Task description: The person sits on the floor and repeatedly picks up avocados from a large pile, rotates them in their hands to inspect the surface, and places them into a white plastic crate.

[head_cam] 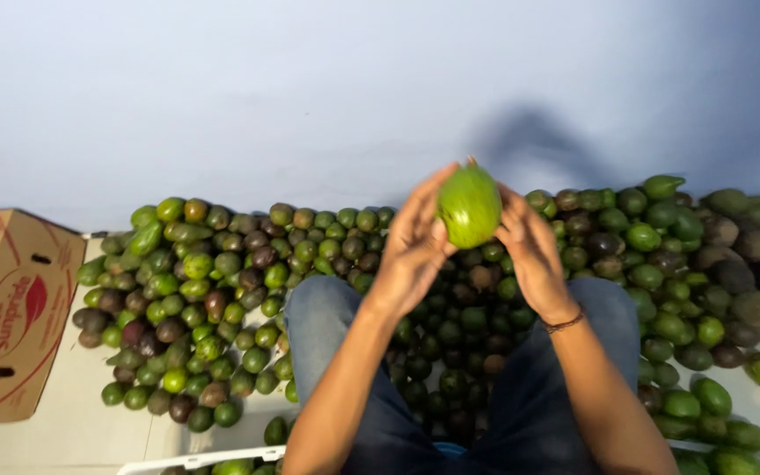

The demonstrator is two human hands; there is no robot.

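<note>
The left hand (415, 248) and the right hand (529, 251) are together holding up one large green avocado (469, 207), fingers curled partly closed against its two sides, above the person's knees. A heap of green and dark avocados (222, 290) is lying spread over the pale floor (72, 431) beneath and to both sides. A brown cardboard box (10, 312) is standing at the left edge, just beside the heap.

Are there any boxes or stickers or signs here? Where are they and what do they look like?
Cardboard box: far left on the floor, beside the avocado pile; brown, tipped at an angle, with red printing, a red-and-green logo and slot handle holes.
No other labels, signs or screens show.
</note>
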